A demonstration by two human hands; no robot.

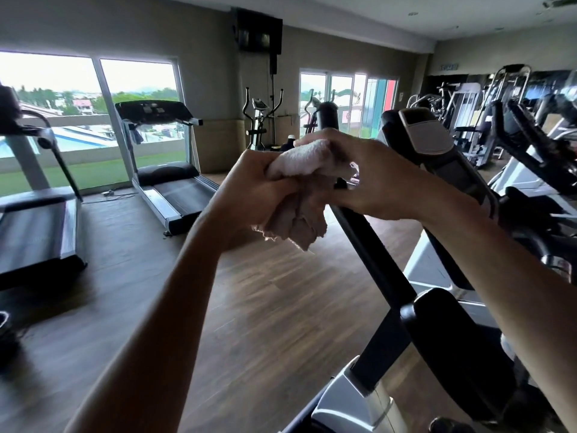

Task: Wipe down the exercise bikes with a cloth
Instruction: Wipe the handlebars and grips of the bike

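A pale crumpled cloth (307,164) sits between both hands at mid-frame. My left hand (249,189) grips its lower bunch, and a loose end hangs below the fist. My right hand (371,179) lies over the cloth's top with fingers curled round it. Just behind the hands rises a black handlebar post (365,245) of an exercise bike, its rounded tip (326,115) above the cloth. The bike's console (427,132) stands to the right. Whether the cloth touches the post is hidden.
Two treadmills (168,170) (34,223) stand by the windows at left. An elliptical (260,120) is against the far wall. More bikes and weight machines (537,145) crowd the right. Wood floor (256,307) lies below my arms.
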